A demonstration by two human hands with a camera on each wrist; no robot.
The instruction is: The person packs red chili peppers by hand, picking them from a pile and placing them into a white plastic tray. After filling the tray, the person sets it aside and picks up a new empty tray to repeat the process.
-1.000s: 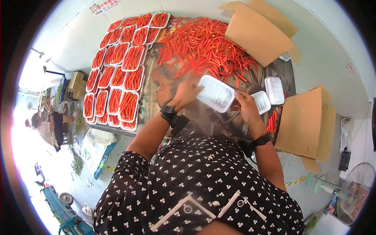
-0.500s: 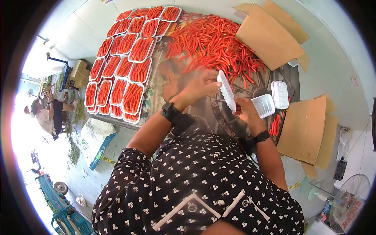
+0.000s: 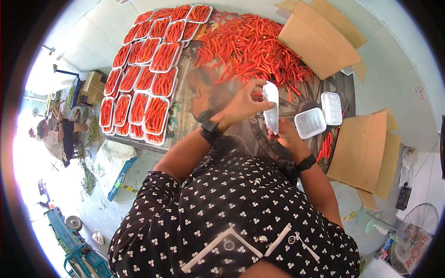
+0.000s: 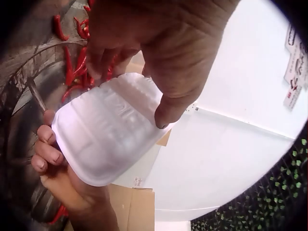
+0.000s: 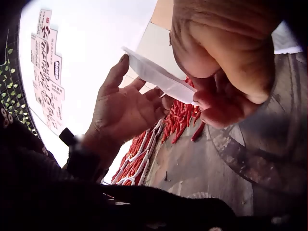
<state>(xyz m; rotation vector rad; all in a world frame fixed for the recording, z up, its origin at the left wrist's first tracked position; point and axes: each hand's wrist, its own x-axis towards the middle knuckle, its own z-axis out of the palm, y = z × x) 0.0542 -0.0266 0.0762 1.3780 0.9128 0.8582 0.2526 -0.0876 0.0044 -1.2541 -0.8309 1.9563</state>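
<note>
A white foam tray (image 3: 271,107) is held on edge between both hands over the front of the table. My left hand (image 3: 246,104) grips its far end, thumb on one side and fingers on the other. Fingers of my right hand (image 3: 288,133) pinch the near end. In the left wrist view the tray (image 4: 108,130) turns a ribbed white face to the camera. From the right wrist, the tray (image 5: 156,77) shows nearly edge-on. Beyond the hands lies a heap of red chili peppers (image 3: 252,53).
Rows of trays filled with chilies (image 3: 143,78) stand stacked at the table's left. Right of my hands lie two white trays (image 3: 309,124), with a few loose chilies (image 3: 326,147) nearby. Cardboard boxes (image 3: 320,41) stand at the back right and front right.
The tray has turned from lying nearly flat to standing on edge and has moved a little to the right. My left hand has moved right with it.
</note>
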